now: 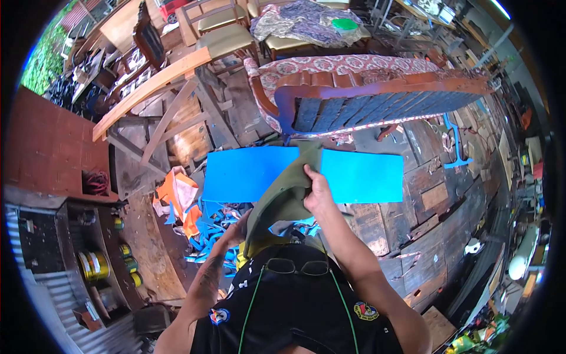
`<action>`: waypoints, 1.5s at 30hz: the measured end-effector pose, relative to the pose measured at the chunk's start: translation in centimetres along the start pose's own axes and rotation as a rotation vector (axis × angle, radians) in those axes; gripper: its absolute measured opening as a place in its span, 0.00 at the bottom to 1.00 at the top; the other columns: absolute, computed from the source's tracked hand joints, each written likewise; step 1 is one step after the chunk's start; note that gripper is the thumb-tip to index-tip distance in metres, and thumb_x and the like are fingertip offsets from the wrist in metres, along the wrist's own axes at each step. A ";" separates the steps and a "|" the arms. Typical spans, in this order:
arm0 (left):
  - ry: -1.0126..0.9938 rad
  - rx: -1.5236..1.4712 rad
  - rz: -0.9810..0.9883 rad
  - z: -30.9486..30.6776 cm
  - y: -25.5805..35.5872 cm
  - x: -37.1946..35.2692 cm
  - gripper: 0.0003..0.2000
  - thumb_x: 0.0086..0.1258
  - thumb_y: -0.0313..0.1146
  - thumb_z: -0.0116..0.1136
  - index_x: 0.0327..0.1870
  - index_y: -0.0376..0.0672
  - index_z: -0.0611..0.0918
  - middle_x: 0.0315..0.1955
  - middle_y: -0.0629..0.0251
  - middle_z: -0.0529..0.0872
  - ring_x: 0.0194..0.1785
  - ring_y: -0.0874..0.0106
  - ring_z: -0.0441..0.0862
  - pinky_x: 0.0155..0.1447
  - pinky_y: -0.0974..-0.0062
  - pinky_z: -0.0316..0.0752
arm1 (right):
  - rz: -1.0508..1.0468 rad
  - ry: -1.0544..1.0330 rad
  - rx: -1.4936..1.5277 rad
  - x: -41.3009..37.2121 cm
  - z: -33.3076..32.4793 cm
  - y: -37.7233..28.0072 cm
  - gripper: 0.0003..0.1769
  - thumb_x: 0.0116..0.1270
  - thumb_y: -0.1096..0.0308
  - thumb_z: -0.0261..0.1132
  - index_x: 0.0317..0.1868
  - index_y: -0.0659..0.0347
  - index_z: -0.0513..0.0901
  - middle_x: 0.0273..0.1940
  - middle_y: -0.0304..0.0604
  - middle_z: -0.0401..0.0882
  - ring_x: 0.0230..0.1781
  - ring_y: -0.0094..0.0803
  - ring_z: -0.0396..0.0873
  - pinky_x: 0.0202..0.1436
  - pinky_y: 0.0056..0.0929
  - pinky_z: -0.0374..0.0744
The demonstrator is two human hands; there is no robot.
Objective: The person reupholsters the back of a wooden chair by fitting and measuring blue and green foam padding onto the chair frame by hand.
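A curved, floppy olive-green sheet of material hangs between my hands in front of my body. My right hand pinches its right edge, with the thumb on the near face. At the lower left edge my left hand grips the same piece, its fingers mostly hidden behind it. Behind the green piece lies a long flat blue sheet, its middle covered from view. Blue scraps and cut strips are heaped below the sheet's left half.
An upturned floral sofa with a wooden frame stands just beyond the blue sheet. A wooden trestle is at the left, near orange cloth. Shelves with tins stand lower left. A blue strip lies on the plank floor.
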State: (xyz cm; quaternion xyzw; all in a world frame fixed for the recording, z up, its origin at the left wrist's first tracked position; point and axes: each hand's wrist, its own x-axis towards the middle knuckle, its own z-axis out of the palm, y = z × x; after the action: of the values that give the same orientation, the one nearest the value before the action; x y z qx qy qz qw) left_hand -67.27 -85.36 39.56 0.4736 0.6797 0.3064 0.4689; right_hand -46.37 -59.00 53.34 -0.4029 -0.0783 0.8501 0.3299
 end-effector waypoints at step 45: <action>0.774 0.002 0.839 -22.7 39.9 4.4 0.13 0.79 0.33 0.63 0.54 0.33 0.83 0.39 0.69 0.87 0.43 0.82 0.80 0.52 0.81 0.75 | -0.396 -0.169 -0.343 -9.2 -0.2 -7.2 0.14 0.81 0.55 0.60 0.56 0.54 0.77 0.30 0.43 0.85 0.26 0.31 0.85 0.26 0.32 0.84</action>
State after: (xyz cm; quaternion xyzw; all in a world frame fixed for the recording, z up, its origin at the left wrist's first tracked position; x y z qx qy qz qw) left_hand -74.62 -66.12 80.84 0.5568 0.5558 0.6169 0.0235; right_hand -38.43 -59.21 61.95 -0.3576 -0.3257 0.7740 0.4087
